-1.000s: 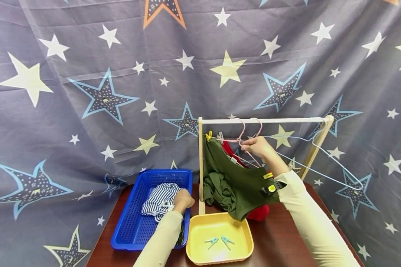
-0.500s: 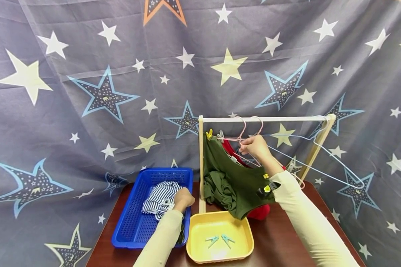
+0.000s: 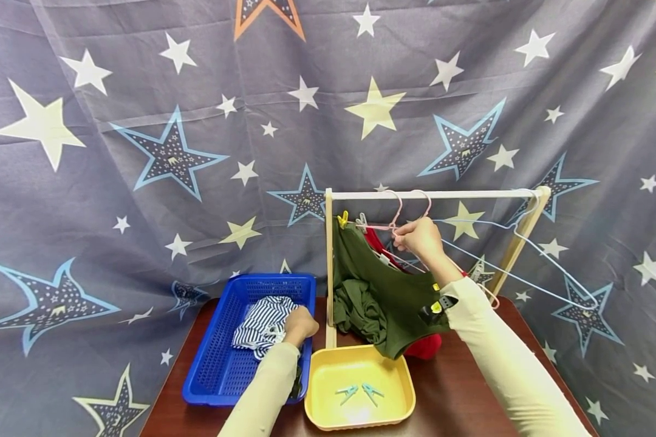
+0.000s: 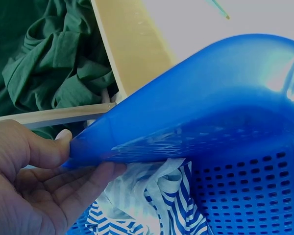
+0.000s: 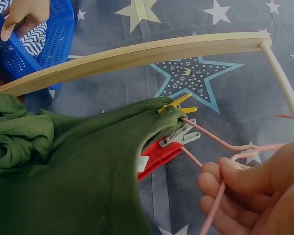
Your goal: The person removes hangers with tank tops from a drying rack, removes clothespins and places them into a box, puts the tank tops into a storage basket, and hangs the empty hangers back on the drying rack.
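Observation:
My left hand [image 3: 300, 326] grips the right rim of a blue plastic basket [image 3: 194, 391], thumb outside and fingers inside in the left wrist view. Beneath those fingers lies a blue-and-white striped garment [image 3: 259, 325]. My right hand [image 3: 422, 238] pinches a pink hanger [image 5: 225, 142] just below its hook, which is on the rack's white bar [image 3: 470, 195]. Hanging from that hanger is a dark green garment [image 3: 393, 297], fixed by yellow clothespins [image 5: 177, 104]. Behind it, a red garment [image 5: 159, 159] hangs with a grey clothespin [image 5: 180, 134].
Two light-blue clothespins [image 3: 372, 392] lie in a yellow tray [image 3: 311, 419] before the rack. A light-blue hanger [image 3: 557, 273] hangs at the bar's right end, beside a wooden post [image 3: 516, 246]. Behind the table [image 3: 454, 394] is a star-patterned cloth [image 3: 197, 79].
My right hand and forearm have shifted slightly left, and a pale hanger end now shows beyond the forearm. The left hand stays on the basket rim.

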The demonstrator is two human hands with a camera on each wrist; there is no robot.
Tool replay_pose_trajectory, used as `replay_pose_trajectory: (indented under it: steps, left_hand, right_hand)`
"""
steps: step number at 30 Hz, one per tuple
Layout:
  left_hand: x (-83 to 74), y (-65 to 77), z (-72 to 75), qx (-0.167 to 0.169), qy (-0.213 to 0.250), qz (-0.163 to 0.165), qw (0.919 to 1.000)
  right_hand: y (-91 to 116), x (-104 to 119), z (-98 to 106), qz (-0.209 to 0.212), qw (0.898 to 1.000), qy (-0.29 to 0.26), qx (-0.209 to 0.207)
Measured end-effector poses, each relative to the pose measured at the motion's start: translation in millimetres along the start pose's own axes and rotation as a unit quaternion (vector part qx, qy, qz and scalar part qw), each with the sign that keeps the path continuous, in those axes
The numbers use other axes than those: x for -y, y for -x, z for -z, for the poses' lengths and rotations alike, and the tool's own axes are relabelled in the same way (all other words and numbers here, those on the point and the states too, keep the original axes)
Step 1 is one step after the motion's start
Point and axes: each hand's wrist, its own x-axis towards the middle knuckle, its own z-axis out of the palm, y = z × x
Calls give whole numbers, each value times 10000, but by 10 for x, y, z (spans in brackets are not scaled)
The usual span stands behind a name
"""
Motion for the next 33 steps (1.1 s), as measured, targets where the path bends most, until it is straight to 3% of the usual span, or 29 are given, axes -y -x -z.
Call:
replay_pose_trajectory:
  steps: [5,16,20,27,33]
  left_hand:
    - [2,7,7,100,89,79,9999]
    - [0,1,-22,69,99,109,9999]
    - [4,-7,-17,95,71,111,9999]
    - [7,-35,-21,152,28,121,9998]
    - [2,-34,-8,207,46,157,9997]
  right_hand:
    - [15,40,24,82,9997,-20,-230]
    - [119,67,205,675,9956,186,-619]
    - [168,11,270,892,9942,90,-598]
    - [250,-137,392,1274,9868,487,-868]
    - [270,-299,509,1487,9833,353,-986]
